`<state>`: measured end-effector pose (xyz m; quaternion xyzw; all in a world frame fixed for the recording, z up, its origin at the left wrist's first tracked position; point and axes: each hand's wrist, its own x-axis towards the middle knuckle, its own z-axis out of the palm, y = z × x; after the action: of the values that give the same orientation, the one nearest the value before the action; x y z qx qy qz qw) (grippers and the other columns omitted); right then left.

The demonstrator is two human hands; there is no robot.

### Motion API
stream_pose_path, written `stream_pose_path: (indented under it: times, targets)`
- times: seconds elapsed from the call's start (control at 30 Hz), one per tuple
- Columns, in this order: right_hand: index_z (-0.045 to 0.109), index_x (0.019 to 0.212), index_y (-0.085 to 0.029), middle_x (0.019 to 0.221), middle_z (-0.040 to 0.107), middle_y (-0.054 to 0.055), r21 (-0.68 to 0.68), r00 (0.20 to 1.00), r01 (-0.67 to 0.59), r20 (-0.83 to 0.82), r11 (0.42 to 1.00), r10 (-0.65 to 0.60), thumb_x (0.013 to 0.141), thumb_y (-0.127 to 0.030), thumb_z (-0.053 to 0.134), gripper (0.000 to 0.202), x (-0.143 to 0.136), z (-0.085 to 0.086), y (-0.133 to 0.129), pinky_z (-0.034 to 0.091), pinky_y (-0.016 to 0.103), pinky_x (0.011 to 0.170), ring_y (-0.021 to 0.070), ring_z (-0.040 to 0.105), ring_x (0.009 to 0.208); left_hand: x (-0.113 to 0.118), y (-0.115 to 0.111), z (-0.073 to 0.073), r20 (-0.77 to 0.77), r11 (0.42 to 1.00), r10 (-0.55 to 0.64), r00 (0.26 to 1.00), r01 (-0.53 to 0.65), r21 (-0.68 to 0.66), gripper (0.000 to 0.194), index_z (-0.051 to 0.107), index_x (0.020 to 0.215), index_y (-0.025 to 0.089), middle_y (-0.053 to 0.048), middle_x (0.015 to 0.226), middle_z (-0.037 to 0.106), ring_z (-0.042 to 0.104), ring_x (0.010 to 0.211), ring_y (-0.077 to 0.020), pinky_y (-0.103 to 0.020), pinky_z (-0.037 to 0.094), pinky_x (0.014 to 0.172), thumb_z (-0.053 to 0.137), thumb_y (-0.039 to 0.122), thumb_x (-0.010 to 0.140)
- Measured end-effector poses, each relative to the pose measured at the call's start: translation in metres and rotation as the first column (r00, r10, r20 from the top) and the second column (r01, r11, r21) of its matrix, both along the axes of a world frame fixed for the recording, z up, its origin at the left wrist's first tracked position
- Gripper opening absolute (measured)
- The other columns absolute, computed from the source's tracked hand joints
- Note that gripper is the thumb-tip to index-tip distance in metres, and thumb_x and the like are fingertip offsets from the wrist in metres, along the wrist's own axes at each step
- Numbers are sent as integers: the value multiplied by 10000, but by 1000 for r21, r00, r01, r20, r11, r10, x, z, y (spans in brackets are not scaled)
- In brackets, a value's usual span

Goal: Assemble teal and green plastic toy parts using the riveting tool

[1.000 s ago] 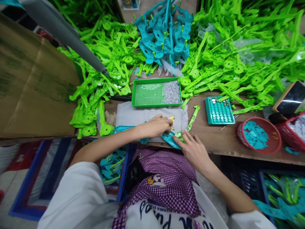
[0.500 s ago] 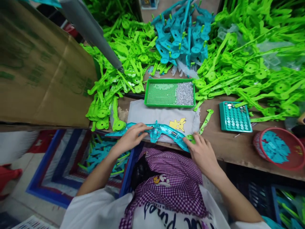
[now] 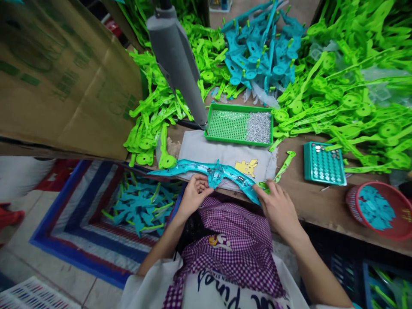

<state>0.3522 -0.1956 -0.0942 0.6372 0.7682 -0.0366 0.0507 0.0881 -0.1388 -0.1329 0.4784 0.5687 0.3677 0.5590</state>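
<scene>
A curved blue plastic toy bow part (image 3: 189,168) lies across the grey cloth at the table's front edge, its hollow inner side up, with thin wires and small fittings inside. My left hand (image 3: 197,195) is closed at its middle grip, fingers curled and thumb against the lower edge. Around the bow's right end my right hand (image 3: 279,205) is closed, partly hiding that end. A small bright green piece (image 3: 264,186) shows beside the right fingertips; whether they touch it I cannot tell. Near them lies a green plastic arm (image 3: 285,165).
A grey electric screwdriver (image 3: 180,68) hangs over a green tray (image 3: 225,123) of small screws. Green parts (image 3: 350,103) and blue parts (image 3: 257,56) are heaped behind. At right stand a teal tray (image 3: 324,165) of metal discs and a red basket (image 3: 352,201). A cardboard box (image 3: 71,86) is at left.
My left hand has moved down from the bow's upper left side to its middle grip. My right hand stays at the right end. The screwdriver appears farther right as the view shifts.
</scene>
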Motion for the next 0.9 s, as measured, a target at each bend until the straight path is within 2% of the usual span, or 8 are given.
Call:
stream_pose_path:
  times: [0.17, 0.3, 0.4, 0.47, 0.57, 0.63, 0.77, 0.9]
  targets:
    - [542, 1255, -303, 1135, 547, 110, -4, 1000, 8, -3, 1000, -8, 942, -235, 419, 343, -1, 1, 0, 436, 350, 845, 248, 507, 1070, 1, -1, 7, 70, 997, 77, 995, -75, -36, 472, 430, 948, 193, 60, 666, 576, 546, 566, -80, -194, 426, 572, 777, 263, 636]
    - [534, 1263, -300, 1140, 542, 114, -3, 1000, 4, 14, 1000, -4, 942, -225, 421, 349, -2, 3, 1, 431, 340, 844, 250, 497, 1092, -3, 13, 18, -140, 971, 168, 976, -140, 192, 430, 448, 1027, 198, 31, 761, 571, 555, 645, -102, -216, 444, 618, 729, 303, 718]
    - [530, 1271, -304, 1165, 537, 118, -6, 1000, 2, 19, 1000, -2, 943, -225, 419, 355, -3, 5, 1, 428, 342, 855, 256, 485, 1125, 2, 27, 35, -382, 869, 301, 874, -87, 487, 311, 520, 1062, 189, -44, 970, 552, 555, 820, -148, -273, 458, 727, 658, 293, 802]
    - [531, 1273, -310, 1178, 536, 120, -23, 1000, 3, 17, 1000, -2, 937, -217, 428, 363, -3, 5, 1, 428, 348, 864, 261, 481, 1139, 16, 30, 48, -482, 764, 324, 814, 75, 641, 227, 582, 1063, 197, -76, 1077, 533, 535, 962, -189, -333, 434, 842, 615, 265, 849]
    - [527, 1283, -314, 1192, 536, 125, -50, 1000, 11, 11, 999, -10, 932, -210, 431, 378, -4, 7, 2, 435, 358, 866, 267, 484, 1145, 48, 31, 59, -667, 600, 28, 744, 521, 607, 124, 673, 975, 246, -64, 1148, 570, 489, 1115, -232, -413, 329, 961, 600, 271, 878]
    - [520, 1291, -315, 1200, 535, 128, -55, 1000, 17, 10, 998, -17, 935, -212, 424, 383, -4, 7, 2, 442, 362, 863, 269, 488, 1148, 68, 38, 59, -771, 475, -206, 603, 750, 460, 118, 700, 929, 259, -49, 1190, 594, 462, 1167, -249, -438, 270, 963, 597, 298, 887]
    - [514, 1287, -327, 1218, 533, 129, -50, 1000, 26, 3, 998, -26, 940, -220, 420, 375, -4, 7, 2, 444, 379, 887, 277, 472, 1187, 91, 67, 54, -838, 359, -409, 360, 908, 215, 147, 709, 905, 226, -44, 1105, 642, 483, 1112, -234, -405, 226, 902, 574, 282, 906]
    - [521, 1275, -330, 1224, 534, 121, -53, 999, 25, -18, 998, -26, 938, -202, 417, 375, -3, 4, 2, 433, 395, 929, 276, 446, 1222, 96, 92, 60, -843, 228, -497, 207, 968, 103, 162, 707, 836, 205, -23, 906, 665, 517, 938, -189, -350, 223, 836, 570, 259, 904]
